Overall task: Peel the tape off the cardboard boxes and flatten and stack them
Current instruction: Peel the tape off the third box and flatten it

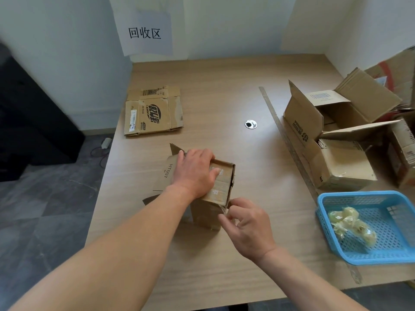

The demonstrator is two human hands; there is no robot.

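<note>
At the front middle of the pale, wood-grain table (224, 81): a small box (222, 187) of worn brown corrugated cardboard, upright, one flap raised at its left with "HT007" printed on it, another flap poking up at the far edge. Flat on its top face, the left hand (195, 171), fingers straight and close together, pressing down. At the box's near right corner, the right hand (249, 225), thumb and forefinger pinching a thin, glossy strip of clear tape (224, 209), the other fingers loosely curled. Farther back on the left, well apart from the box, a low stack of flattened cartons (152, 113), creased, with bold black lettering and a white label. Near the table's middle, a round silver cable grommet (250, 124) set in the top. Along the right, a long, thin, dull metal ruler (281, 131) lying slantwise, between the worked box and a huddle of open cardboard boxes (301, 124), flaps splayed, some leaning on one another, the farthest cut off by the frame edge. At the near right, a blue plastic basket (359, 194) with perforated walls and floor, holding several crumpled, yellowish tape wads (345, 223). On the white wall behind, a sheet of paper (146, 48) with three printed characters. Left of the table, grey tiled floor (45, 221) and a bulky black shape (33, 122), too dark to make out.
</note>
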